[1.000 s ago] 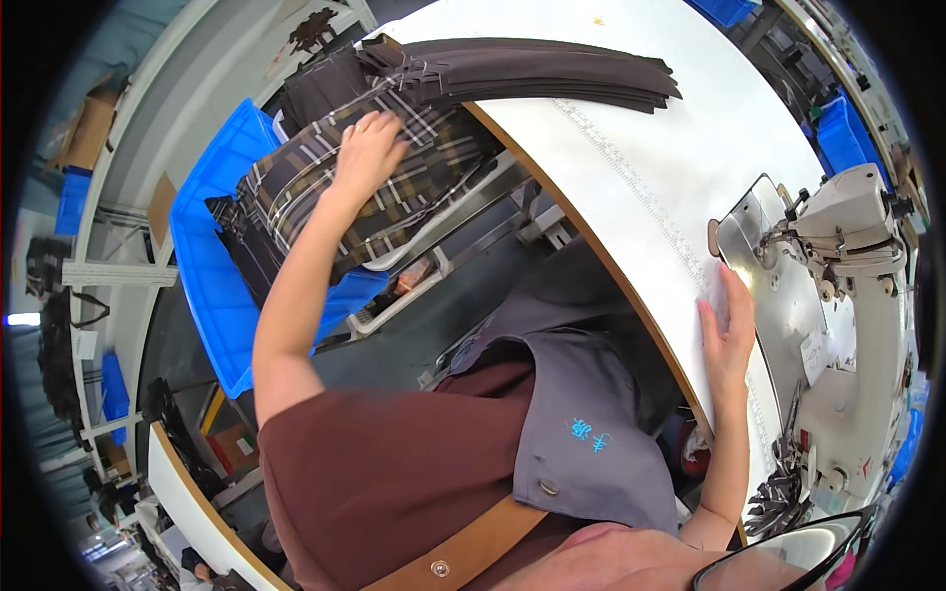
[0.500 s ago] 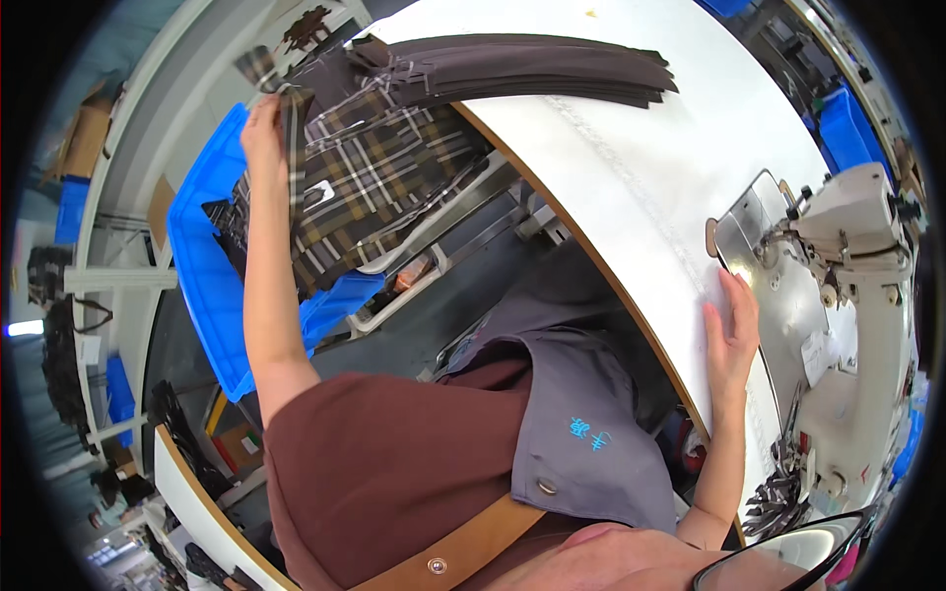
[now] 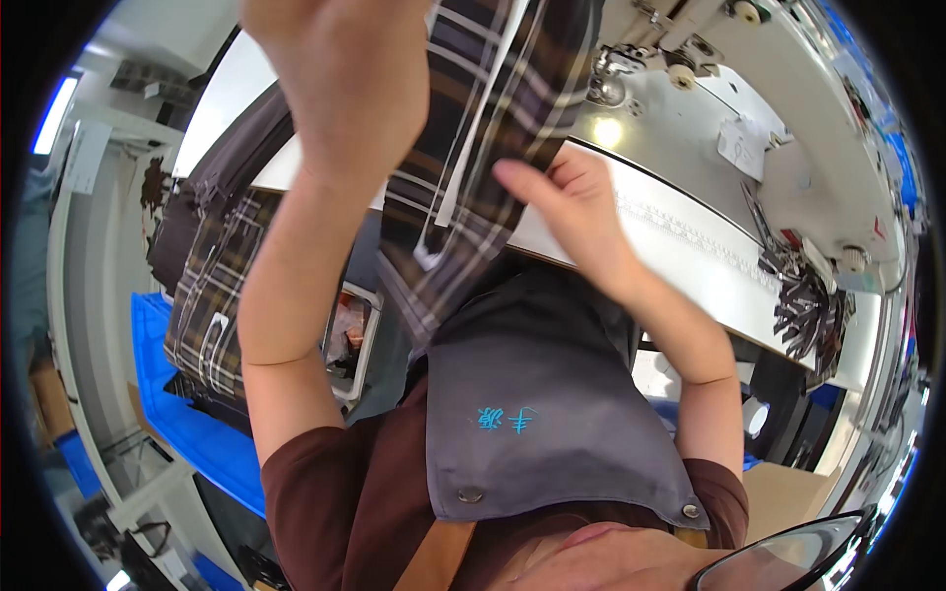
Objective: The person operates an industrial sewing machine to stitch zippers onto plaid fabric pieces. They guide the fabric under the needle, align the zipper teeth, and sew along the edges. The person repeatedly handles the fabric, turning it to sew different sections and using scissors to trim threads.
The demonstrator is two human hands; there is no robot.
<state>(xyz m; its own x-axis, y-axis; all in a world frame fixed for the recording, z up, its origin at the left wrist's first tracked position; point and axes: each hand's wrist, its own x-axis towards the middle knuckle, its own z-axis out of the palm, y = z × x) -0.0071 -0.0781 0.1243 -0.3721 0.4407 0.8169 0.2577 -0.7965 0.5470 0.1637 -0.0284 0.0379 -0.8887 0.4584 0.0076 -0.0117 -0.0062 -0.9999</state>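
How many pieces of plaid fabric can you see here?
2. One plaid piece hangs between the left hand and right hand, above the grey apron. A plaid stack lies at left over the blue bin; more may be hidden.

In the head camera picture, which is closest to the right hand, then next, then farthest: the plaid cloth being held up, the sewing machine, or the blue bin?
1. Plaid cloth: touching the right hand, just to its left.
2. Sewing machine: upper right, across the white table.
3. Blue bin: far lower left, beyond the left hand and its forearm.
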